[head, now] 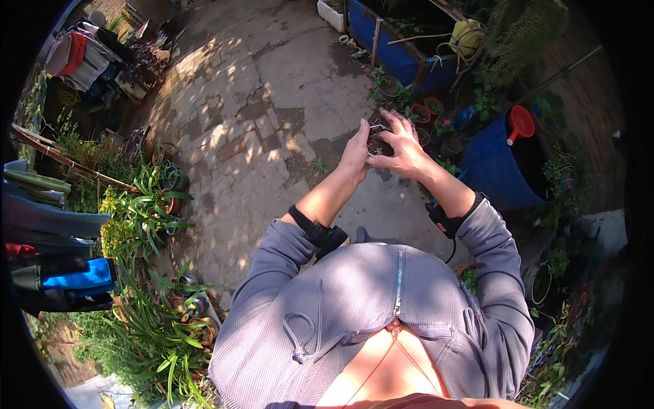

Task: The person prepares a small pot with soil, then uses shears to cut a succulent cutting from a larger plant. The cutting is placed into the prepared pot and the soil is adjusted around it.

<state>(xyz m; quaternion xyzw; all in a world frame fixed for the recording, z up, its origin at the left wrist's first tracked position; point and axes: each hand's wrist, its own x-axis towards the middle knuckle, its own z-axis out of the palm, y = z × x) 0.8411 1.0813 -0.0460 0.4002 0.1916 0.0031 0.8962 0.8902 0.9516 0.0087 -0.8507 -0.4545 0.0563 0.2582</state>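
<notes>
A small pot of dark, crumbly soil (379, 147) is held between my hands, above the paved ground. My left hand (356, 149) supports its left side, palm against the wall and thumb pointing up along the rim. From the right, my right hand (406, 147) reaches over the pot. Its thumb lies along the near rim, the index finger bends over the soil, and the other fingers extend across the far side. Dirt darkens those fingertips. Most of the pot's outer wall is hidden by my hands.
Beside my right forearm stands a blue barrel (485, 163) with a red dipper (521, 122) at its rim. Flower pots (420, 113) sit past my right hand, near a blue planter tank (378, 38). Potted plants (148, 204) and hanging laundry (56, 220) line the left.
</notes>
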